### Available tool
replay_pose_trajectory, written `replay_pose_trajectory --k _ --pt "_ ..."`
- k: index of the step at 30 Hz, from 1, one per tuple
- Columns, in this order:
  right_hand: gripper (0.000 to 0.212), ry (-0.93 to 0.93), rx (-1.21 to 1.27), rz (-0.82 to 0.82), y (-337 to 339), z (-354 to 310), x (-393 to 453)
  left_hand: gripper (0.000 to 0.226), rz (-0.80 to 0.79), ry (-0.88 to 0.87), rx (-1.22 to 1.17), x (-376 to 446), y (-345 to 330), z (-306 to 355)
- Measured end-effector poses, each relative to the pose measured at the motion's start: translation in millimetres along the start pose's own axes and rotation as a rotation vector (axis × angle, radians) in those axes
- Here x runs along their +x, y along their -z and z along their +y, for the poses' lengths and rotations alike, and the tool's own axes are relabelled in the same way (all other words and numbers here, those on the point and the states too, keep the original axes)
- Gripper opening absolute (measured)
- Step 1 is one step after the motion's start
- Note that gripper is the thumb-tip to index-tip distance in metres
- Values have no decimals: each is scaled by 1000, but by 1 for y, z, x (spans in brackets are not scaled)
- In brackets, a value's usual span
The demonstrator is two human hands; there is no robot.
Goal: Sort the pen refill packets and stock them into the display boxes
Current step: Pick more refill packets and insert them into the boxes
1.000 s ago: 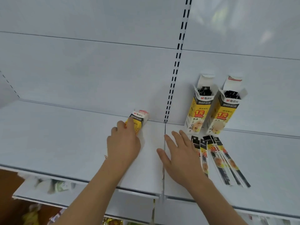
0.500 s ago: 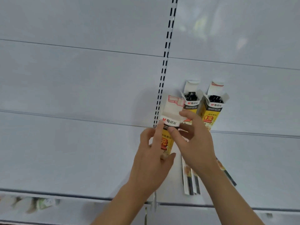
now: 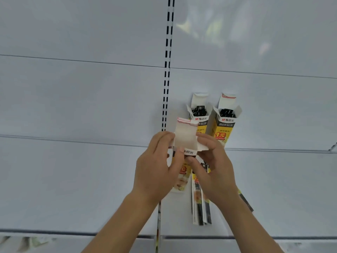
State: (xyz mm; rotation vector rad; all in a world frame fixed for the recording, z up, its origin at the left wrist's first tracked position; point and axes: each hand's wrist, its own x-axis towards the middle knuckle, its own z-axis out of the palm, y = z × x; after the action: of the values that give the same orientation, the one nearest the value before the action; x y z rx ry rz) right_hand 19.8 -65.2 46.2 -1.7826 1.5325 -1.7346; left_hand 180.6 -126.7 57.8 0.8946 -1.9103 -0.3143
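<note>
Upright over the white shelf [image 3: 73, 179] is a yellow and white display box [image 3: 184, 141], its top flap standing open. My left hand [image 3: 156, 172] grips its left side. My right hand [image 3: 213, 168] pinches its right flap and front edge. Two more open display boxes [image 3: 199, 117] [image 3: 225, 125] lean on the back panel behind, black refill tops showing inside. Several pen refill packets [image 3: 200, 207] lie flat on the shelf under my right wrist, partly hidden.
A slotted black upright [image 3: 167, 70] runs down the white back panel. The shelf's front edge [image 3: 54, 231] crosses the bottom, with blurred goods on a lower shelf [image 3: 27, 241] at bottom left.
My left hand picked the box up from the shelf's left and brought it to the middle. My right hand left the shelf and took hold of the box; its flap now stands open.
</note>
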Motion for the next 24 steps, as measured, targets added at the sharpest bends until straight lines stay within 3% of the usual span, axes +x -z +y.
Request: replay_pose_trajectory --k 8,15,19,22,24 --pt "61 38 -372 -140 -5 13 -5 56 -189 73 -211 16 -6 4" --pt "61 39 -426 -219 20 7 -2 47 -123 44 -124 7 -8 4" --pt "44 -88 -522 -72 37 18 -6 62 -152 43 -79 14 -8 2" --pt "28 -307 -814 -267 38 29 -15 67 -158 44 -88 13 -7 2" --pt "32 -478 -918 -407 32 31 -21 67 -163 53 -92 11 -8 2"
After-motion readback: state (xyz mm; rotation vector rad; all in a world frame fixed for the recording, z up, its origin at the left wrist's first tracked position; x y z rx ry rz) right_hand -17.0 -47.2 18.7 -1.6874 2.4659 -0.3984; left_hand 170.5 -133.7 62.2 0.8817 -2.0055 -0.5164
